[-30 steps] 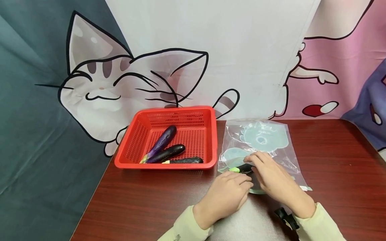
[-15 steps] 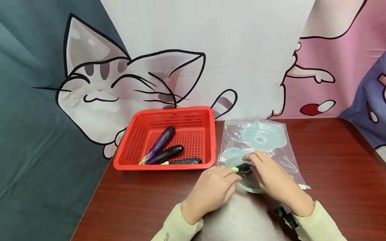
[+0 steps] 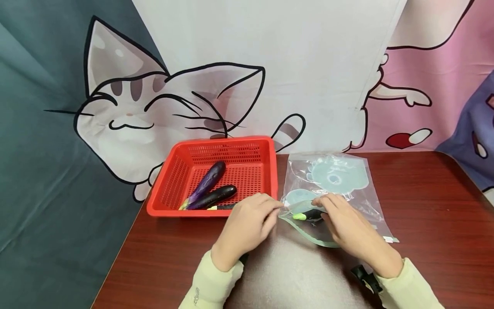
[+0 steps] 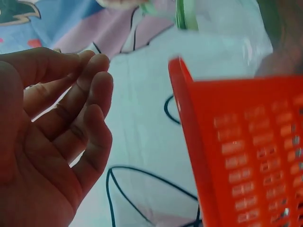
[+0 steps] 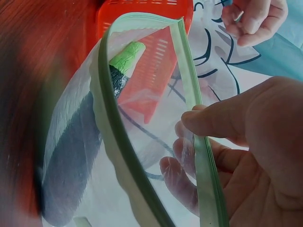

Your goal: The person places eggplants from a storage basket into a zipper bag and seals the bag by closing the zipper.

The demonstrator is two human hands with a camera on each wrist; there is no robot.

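Note:
My right hand [image 3: 345, 227] pinches one rim of a clear zip bag [image 3: 339, 180] between thumb and fingers. In the right wrist view the green zip strip [image 5: 191, 80] runs under the thumb and the mouth gapes wide. An eggplant [image 5: 71, 156] with a bright green stem end lies inside the bag, seen through the film. My left hand [image 3: 251, 221] hovers by the near right corner of the red basket [image 3: 273, 180], close to the bag's left corner. Its fingers are loosely bent with nothing between them in the left wrist view, where the hand [image 4: 61, 113] is beside the basket.
Inside the basket lie two dark purple eggplants [image 3: 214, 196] and part of another eggplant [image 3: 225, 207], partly behind my left hand. A printed cloth [image 3: 308, 77] hangs behind the wooden table [image 3: 432, 240].
My left hand has moved left, away from the eggplant's stem end to beside the basket. The bag's mouth shows more openly. My right hand stays at the bag's rim.

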